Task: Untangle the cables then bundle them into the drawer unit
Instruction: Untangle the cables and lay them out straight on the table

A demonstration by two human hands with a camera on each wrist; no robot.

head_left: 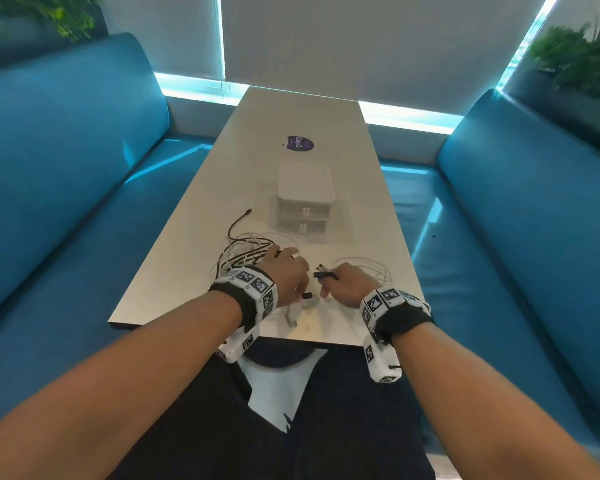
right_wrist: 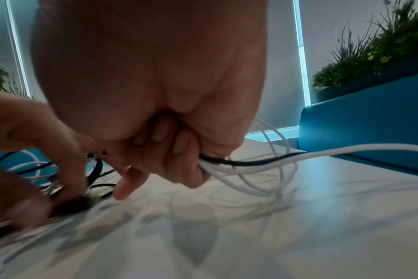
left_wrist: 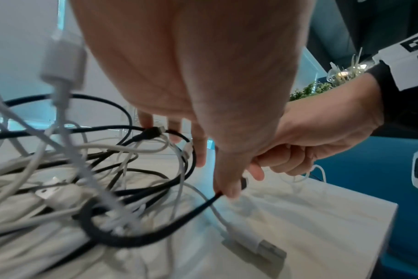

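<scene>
A tangle of black and white cables (head_left: 246,249) lies on the white table (head_left: 194,271), left of centre. My left hand (head_left: 290,275) rests at its right edge, thumb and forefinger pinching the end of a black cable (left_wrist: 203,204) near its plug; the other fingers reach over the tangle (left_wrist: 60,188). My right hand (head_left: 345,284) is curled round a bunch of white and black cables (right_wrist: 239,164), whose plugs stick out towards the left hand. Their loops (head_left: 369,268) trail to the right. The white drawer unit (head_left: 305,199) stands behind, drawers closed.
A white USB plug (head_left: 291,320) lies near the table's front edge (head_left: 222,332). A purple sticker (head_left: 298,144) is on the far part of the table. Blue benches (head_left: 66,202) flank both sides, with plants (head_left: 582,60) behind them.
</scene>
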